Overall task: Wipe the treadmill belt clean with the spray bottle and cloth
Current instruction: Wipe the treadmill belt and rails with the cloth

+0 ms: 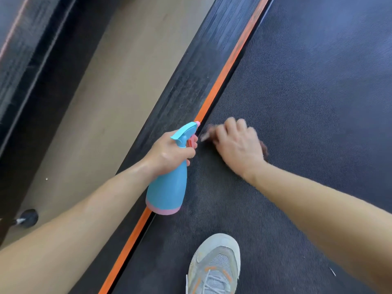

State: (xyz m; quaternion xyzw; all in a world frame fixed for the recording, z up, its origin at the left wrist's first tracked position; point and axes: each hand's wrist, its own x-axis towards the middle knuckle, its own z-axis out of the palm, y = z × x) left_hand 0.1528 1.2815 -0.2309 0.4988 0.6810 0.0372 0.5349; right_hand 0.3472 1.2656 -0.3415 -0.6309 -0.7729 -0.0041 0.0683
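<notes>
The dark textured treadmill belt (pixel 307 98) fills the right of the head view. My left hand (pixel 169 153) grips the neck of a blue spray bottle (pixel 169 187) with a pink base and pink trigger, held over the belt's left edge, nozzle pointing up and right. My right hand (pixel 237 143) holds a dark brownish cloth (pixel 264 148) down on the belt close to that edge. The cloth is mostly hidden under the hand, and a blurred bit shows by the fingers.
An orange stripe (pixel 220 81) and a black ribbed side rail (pixel 191 85) run along the belt's left edge. Beige floor (pixel 106 98) lies further left, then another dark machine (pixel 27 60). My grey shoe (pixel 214 266) stands on the belt at the bottom.
</notes>
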